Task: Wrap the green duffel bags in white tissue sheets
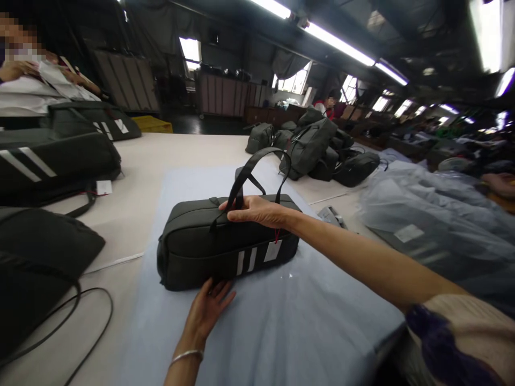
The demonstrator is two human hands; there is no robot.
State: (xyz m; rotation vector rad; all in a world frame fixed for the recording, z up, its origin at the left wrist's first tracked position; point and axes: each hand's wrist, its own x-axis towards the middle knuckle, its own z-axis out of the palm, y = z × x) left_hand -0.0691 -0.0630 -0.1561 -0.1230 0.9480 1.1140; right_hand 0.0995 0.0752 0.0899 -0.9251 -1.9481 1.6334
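Observation:
A dark duffel bag stands upright before me on a pale plastic sheet. Two light stripes mark its front, and a white tag hangs there by a red cord. My right hand is at the top of the bag, its thumb and fingers closed round one carrying strap. The straps arch up above the bag. Low at the front, my left hand lies palm up with its fingers spread. Its fingertips reach the bag's bottom edge, and some are partly hidden there.
Similar striped bags crowd the left side, with a looped black cord close by. More dark bags are heaped at the back. Plastic-wrapped goods lie at right, near a small grey device. A co-worker handles white material at far left.

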